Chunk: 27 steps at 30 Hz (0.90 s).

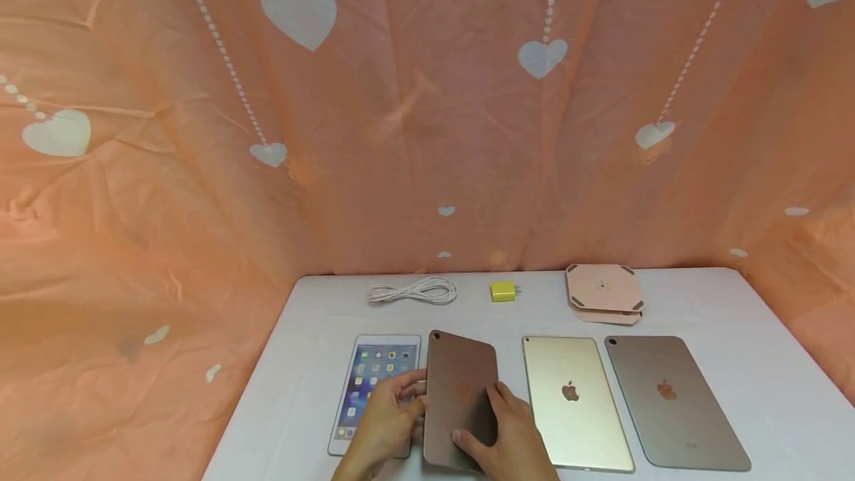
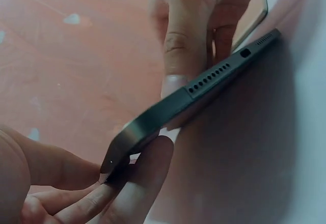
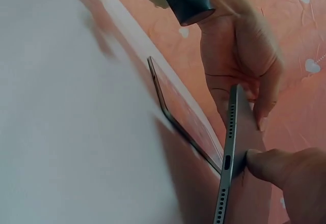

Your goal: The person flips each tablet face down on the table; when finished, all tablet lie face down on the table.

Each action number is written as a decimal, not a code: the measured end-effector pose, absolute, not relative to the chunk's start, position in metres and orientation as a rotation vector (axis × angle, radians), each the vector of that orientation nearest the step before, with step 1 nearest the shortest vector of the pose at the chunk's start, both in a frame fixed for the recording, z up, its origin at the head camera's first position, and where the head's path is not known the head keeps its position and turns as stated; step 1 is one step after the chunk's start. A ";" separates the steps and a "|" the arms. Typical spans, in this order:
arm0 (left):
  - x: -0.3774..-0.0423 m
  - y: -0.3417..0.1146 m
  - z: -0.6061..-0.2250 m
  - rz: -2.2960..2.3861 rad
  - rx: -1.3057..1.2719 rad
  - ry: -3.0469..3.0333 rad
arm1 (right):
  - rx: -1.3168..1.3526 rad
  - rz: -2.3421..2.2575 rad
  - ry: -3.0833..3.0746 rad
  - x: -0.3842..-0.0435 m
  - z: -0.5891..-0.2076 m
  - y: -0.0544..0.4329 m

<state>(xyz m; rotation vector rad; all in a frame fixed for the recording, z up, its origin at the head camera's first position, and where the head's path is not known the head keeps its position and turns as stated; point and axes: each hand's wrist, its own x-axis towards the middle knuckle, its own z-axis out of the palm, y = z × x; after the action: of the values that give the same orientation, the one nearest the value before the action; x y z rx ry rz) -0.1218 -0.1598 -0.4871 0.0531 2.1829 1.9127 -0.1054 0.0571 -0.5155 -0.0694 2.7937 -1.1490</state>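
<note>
The place is a small nook walled with cloth: wrinkled salmon-pink fabric (image 1: 414, 154) printed with white hearts (image 1: 300, 15) hangs behind the far edge of a white worktop (image 1: 701, 310) and past its left and right edges. Whether home, shop or studio cannot be told.

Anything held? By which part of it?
Yes, the dark tablet: left grip on its left long edge; right grip at its right long edge, thumb on back.
</note>
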 end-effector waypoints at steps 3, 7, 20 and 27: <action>-0.122 -0.160 -0.492 1.882 0.044 2.219 | -0.100 -1.122 2.824 -0.105 -0.518 0.059; -0.125 -0.158 -0.497 1.836 0.027 2.291 | -0.145 -1.096 2.881 -0.105 -0.521 0.062; -0.140 -0.142 -0.508 1.604 0.052 2.603 | -0.170 -0.985 3.039 -0.111 -0.519 0.067; -0.146 -0.132 -0.509 1.477 0.072 2.712 | -0.140 -0.961 3.032 -0.113 -0.519 0.073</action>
<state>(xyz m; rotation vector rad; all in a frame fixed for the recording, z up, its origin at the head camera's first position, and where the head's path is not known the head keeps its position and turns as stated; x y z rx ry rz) -0.1457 -0.1324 -0.5089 0.0721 2.7116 1.4766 -0.1131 0.0729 -0.5192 -0.1402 3.0320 -0.9615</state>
